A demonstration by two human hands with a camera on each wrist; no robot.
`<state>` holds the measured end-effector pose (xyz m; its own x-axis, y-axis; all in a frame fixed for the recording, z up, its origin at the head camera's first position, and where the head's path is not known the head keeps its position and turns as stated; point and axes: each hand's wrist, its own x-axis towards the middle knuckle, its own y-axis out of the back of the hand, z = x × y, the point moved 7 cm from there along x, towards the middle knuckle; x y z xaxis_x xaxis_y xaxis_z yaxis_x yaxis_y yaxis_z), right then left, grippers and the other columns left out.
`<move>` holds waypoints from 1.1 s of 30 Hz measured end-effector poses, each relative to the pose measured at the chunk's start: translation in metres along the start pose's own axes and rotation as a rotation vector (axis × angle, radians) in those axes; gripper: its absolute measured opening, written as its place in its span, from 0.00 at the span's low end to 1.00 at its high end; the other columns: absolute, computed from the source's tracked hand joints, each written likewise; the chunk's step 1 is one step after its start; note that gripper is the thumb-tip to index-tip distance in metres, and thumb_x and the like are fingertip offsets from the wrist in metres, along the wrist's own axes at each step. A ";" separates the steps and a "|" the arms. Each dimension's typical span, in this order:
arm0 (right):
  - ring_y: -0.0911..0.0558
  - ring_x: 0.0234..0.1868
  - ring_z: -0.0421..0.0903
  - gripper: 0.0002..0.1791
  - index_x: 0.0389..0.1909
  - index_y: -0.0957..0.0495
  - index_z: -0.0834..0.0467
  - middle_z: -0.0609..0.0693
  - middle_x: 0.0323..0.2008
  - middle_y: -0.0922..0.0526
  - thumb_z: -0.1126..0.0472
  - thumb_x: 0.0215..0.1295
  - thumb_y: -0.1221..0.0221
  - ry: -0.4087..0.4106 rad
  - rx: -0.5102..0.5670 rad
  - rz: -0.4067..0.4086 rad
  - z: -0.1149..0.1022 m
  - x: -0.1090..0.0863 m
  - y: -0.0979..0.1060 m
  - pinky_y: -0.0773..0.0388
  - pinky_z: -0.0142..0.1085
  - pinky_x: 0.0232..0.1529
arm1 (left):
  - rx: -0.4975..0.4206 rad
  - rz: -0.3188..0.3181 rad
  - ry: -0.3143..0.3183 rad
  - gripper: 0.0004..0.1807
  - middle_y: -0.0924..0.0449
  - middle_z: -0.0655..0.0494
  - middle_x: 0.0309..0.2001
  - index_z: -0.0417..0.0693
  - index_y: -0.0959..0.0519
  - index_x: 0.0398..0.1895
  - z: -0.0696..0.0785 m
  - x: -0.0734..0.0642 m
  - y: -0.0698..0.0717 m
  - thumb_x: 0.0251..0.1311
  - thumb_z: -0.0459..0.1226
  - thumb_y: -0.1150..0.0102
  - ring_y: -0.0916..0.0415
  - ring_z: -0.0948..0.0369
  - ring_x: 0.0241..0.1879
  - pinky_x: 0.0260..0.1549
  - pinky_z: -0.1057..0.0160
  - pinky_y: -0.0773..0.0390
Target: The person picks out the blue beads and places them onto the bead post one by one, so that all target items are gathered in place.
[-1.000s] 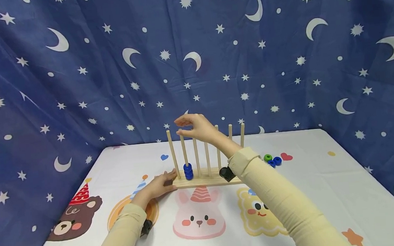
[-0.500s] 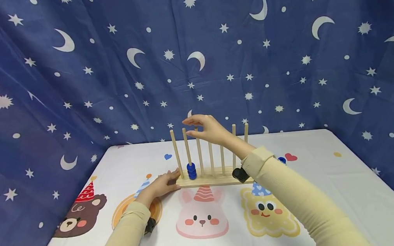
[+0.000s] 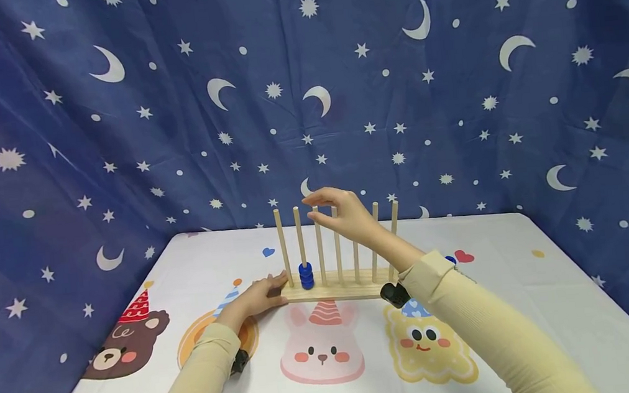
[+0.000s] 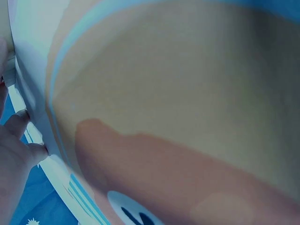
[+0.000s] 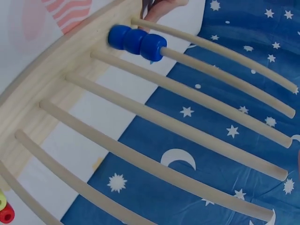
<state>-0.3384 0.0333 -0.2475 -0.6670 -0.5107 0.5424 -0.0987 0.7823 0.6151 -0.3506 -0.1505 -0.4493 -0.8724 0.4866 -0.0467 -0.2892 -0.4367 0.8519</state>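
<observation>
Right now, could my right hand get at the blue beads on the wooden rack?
Probably yes: your right hand looks empty, nothing covers the three blue beads, and their peg stands bare above them.

Seven upright pegs (image 3: 284, 249) stand in a row on the board (image 3: 345, 292), and the gaps between them are narrow. Three blue beads (image 3: 306, 276) block the foot of the second peg from the left; the left hand (image 3: 258, 296) occupies the board's left end. The right hand (image 3: 344, 216) takes the room near the third peg's top. Higher up, the way is free.
</observation>
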 end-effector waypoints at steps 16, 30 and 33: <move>0.19 0.50 0.52 0.13 0.46 0.20 0.64 0.56 0.45 0.16 0.67 0.60 0.39 0.057 0.006 0.066 -0.006 -0.038 0.001 0.23 0.45 0.55 | -0.025 -0.003 -0.003 0.33 0.43 0.40 0.69 0.37 0.39 0.68 -0.001 0.000 -0.001 0.61 0.40 0.42 0.52 0.34 0.69 0.66 0.33 0.53; 0.19 0.48 0.50 0.13 0.44 0.19 0.62 0.55 0.43 0.16 0.69 0.57 0.37 0.100 -0.009 0.112 -0.013 -0.065 0.015 0.22 0.43 0.52 | -0.052 -0.011 -0.001 0.34 0.44 0.39 0.69 0.35 0.39 0.67 0.003 -0.002 -0.002 0.61 0.39 0.42 0.53 0.33 0.69 0.65 0.32 0.56; 0.19 0.48 0.50 0.13 0.44 0.20 0.62 0.55 0.44 0.16 0.70 0.57 0.38 0.100 -0.012 0.106 -0.012 -0.070 0.019 0.22 0.42 0.53 | -0.049 -0.006 -0.004 0.33 0.44 0.38 0.69 0.35 0.39 0.67 0.002 -0.002 -0.001 0.61 0.39 0.42 0.53 0.33 0.69 0.64 0.30 0.57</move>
<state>-0.2848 0.0792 -0.2669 -0.5961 -0.4588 0.6589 -0.0224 0.8298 0.5576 -0.3480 -0.1490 -0.4492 -0.8692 0.4921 -0.0493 -0.3132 -0.4704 0.8250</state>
